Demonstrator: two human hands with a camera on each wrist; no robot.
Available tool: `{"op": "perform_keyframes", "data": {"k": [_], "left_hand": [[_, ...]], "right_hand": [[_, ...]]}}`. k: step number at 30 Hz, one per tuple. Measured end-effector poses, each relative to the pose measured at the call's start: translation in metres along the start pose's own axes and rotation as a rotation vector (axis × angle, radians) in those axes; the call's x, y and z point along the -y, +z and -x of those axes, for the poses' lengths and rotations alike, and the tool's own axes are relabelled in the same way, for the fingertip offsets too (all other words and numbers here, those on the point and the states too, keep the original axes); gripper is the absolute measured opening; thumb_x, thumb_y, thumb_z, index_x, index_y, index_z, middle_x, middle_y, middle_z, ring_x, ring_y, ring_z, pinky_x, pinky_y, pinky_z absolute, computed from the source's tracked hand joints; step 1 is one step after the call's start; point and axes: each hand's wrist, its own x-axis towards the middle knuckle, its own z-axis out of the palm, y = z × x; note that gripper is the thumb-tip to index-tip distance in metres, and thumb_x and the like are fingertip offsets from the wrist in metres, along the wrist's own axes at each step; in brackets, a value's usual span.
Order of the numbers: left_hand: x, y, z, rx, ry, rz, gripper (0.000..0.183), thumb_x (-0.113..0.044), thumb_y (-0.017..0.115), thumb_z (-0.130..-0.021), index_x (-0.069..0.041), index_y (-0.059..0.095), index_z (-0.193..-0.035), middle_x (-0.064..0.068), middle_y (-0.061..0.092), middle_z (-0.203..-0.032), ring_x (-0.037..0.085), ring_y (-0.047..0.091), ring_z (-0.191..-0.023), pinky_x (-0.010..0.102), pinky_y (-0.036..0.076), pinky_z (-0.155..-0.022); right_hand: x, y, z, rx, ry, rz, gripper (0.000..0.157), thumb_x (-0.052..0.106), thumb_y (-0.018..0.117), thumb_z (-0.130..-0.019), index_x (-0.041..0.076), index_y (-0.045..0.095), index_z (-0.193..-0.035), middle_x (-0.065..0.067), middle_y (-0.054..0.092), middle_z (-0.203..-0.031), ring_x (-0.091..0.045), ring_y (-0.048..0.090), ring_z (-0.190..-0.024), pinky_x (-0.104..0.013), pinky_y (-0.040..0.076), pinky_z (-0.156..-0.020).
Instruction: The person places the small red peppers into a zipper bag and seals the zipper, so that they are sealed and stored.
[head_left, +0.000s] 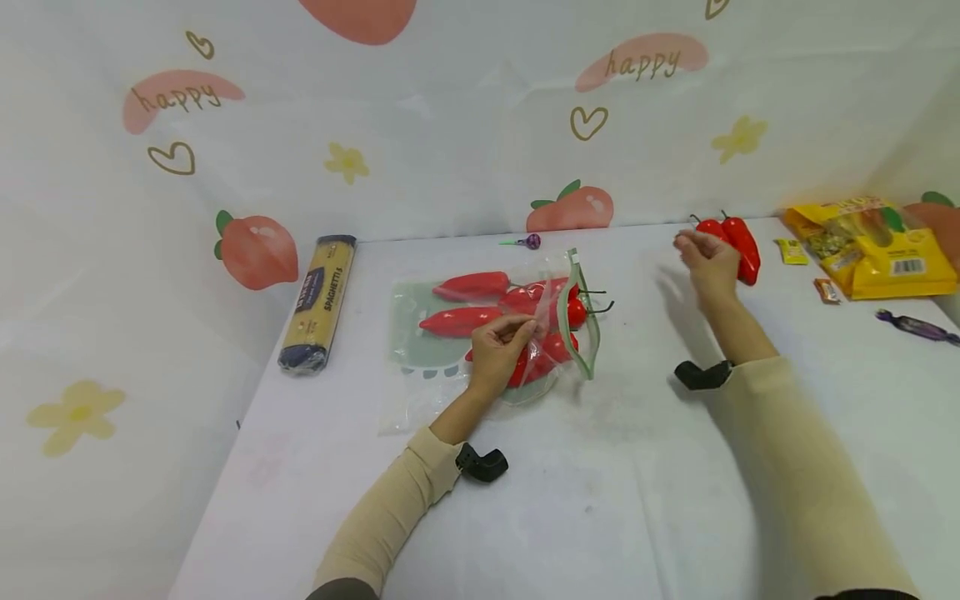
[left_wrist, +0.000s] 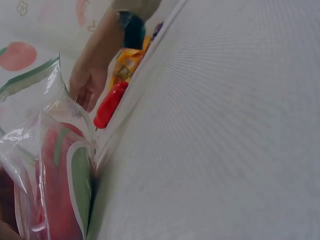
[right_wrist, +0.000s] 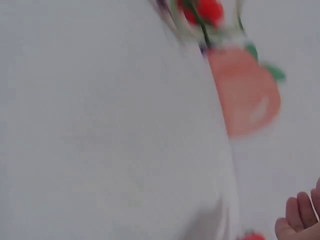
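Note:
A clear zip bag (head_left: 408, 404) with a green print lies on the table, its green-edged mouth (head_left: 587, 358) facing right and gaping. Inside are several red chili peppers (head_left: 461, 322), two dark stems poking out of the mouth. My left hand (head_left: 497, 354) pinches the bag's upper film near the mouth, lifting it. Two more red chili peppers (head_left: 742, 248) lie together at the back right. Over them hovers my right hand (head_left: 711, 265), partly covering one, fingers loosely bent with nothing between them. In the right wrist view its fingers (right_wrist: 295, 212) show at the lower right corner.
A spaghetti pack (head_left: 318, 304) lies at the left. Behind the bag is a purple lollipop (head_left: 532, 242). At the right are a yellow snack bag (head_left: 885, 250), a small yellow packet (head_left: 791, 252), an orange-brown candy (head_left: 827, 291) and a purple-wrapped candy (head_left: 918, 327). A printed cloth hangs behind.

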Motion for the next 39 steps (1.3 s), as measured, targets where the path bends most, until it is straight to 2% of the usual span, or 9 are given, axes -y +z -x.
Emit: {"op": "perform_keyframes", "data": {"k": [4, 8, 11, 16, 20, 25, 32, 35, 39], "left_hand": [[0.002, -0.001, 0.001, 0.002, 0.015, 0.001, 0.016, 0.003, 0.061, -0.084, 0.016, 0.063, -0.093, 0.032, 0.065, -0.088, 0.002, 0.067, -0.076, 0.023, 0.055, -0.076], [0.019, -0.002, -0.001, 0.002, 0.043, 0.014, 0.018, -0.003, 0.062, -0.085, 0.013, 0.064, -0.093, 0.031, 0.066, -0.087, 0.005, 0.068, -0.076, 0.025, 0.056, -0.075], [0.03, -0.002, -0.003, 0.01, 0.066, 0.028, 0.022, -0.009, 0.064, -0.085, 0.012, 0.065, -0.093, 0.031, 0.066, -0.086, 0.004, 0.067, -0.077, 0.025, 0.056, -0.075], [0.027, -0.001, -0.002, 0.018, 0.043, 0.017, 0.02, -0.006, 0.063, -0.084, 0.011, 0.065, -0.093, 0.03, 0.066, -0.087, 0.0, 0.066, -0.076, 0.024, 0.055, -0.075], [0.013, 0.0, 0.0, 0.013, 0.035, -0.006, 0.017, 0.0, 0.061, -0.084, 0.014, 0.064, -0.093, 0.031, 0.066, -0.087, 0.001, 0.066, -0.076, 0.022, 0.055, -0.074], [0.003, -0.001, 0.001, 0.007, 0.03, -0.002, 0.016, 0.004, 0.061, -0.084, 0.016, 0.063, -0.093, 0.034, 0.064, -0.088, -0.001, 0.065, -0.076, 0.02, 0.055, -0.074], [0.002, 0.0, 0.001, 0.008, 0.035, 0.006, 0.016, 0.004, 0.061, -0.083, 0.017, 0.063, -0.092, 0.034, 0.064, -0.087, 0.005, 0.067, -0.076, 0.022, 0.055, -0.074], [0.003, 0.0, 0.0, 0.01, 0.034, 0.014, 0.016, 0.003, 0.061, -0.084, 0.017, 0.063, -0.092, 0.034, 0.064, -0.087, 0.002, 0.066, -0.076, 0.022, 0.055, -0.075], [0.004, 0.0, 0.001, 0.0, 0.028, 0.009, 0.016, 0.002, 0.061, -0.084, 0.016, 0.063, -0.093, 0.033, 0.065, -0.088, 0.001, 0.066, -0.076, 0.023, 0.055, -0.076]], "right_hand": [[0.012, -0.026, -0.033, -0.102, 0.098, 0.18, 0.041, 0.027, 0.057, -0.09, 0.015, 0.053, -0.129, 0.015, 0.061, -0.111, -0.001, 0.048, -0.11, -0.013, 0.032, -0.104], [0.014, -0.041, -0.051, -0.058, 0.188, 0.309, 0.05, 0.037, 0.048, -0.092, 0.023, 0.039, -0.14, 0.011, 0.04, -0.143, -0.005, 0.033, -0.13, -0.024, 0.02, -0.114], [0.009, -0.046, -0.057, -0.051, 0.187, 0.377, 0.053, 0.04, 0.046, -0.092, 0.022, 0.035, -0.141, 0.009, 0.036, -0.147, -0.006, 0.033, -0.132, -0.024, 0.021, -0.114], [-0.005, -0.047, -0.061, -0.04, 0.108, 0.558, 0.053, 0.035, 0.044, -0.094, 0.014, 0.035, -0.142, -0.003, 0.037, -0.147, -0.013, 0.034, -0.133, -0.027, 0.024, -0.114], [-0.011, -0.044, -0.062, 0.058, 0.029, 0.684, 0.057, 0.027, 0.045, -0.094, 0.007, 0.025, -0.144, -0.016, 0.029, -0.148, -0.028, 0.025, -0.138, -0.041, 0.021, -0.115], [-0.012, -0.038, -0.061, 0.178, 0.054, 0.76, 0.066, 0.033, 0.042, -0.095, 0.005, 0.011, -0.145, -0.022, 0.016, -0.15, -0.038, 0.013, -0.14, -0.054, 0.015, -0.113], [-0.012, -0.034, -0.053, 0.187, 0.125, 0.736, 0.067, 0.032, 0.04, -0.095, 0.005, 0.006, -0.146, -0.021, 0.014, -0.151, -0.04, 0.013, -0.139, -0.055, 0.02, -0.111], [-0.008, -0.028, -0.047, 0.142, 0.141, 0.636, 0.066, 0.032, 0.041, -0.093, 0.01, 0.011, -0.147, -0.016, 0.017, -0.153, -0.034, 0.016, -0.14, -0.05, 0.023, -0.112], [0.003, -0.018, -0.032, 0.04, 0.176, 0.423, 0.061, 0.031, 0.045, -0.091, 0.027, 0.02, -0.147, -0.004, 0.029, -0.149, -0.022, 0.024, -0.135, -0.042, 0.028, -0.112]]}}
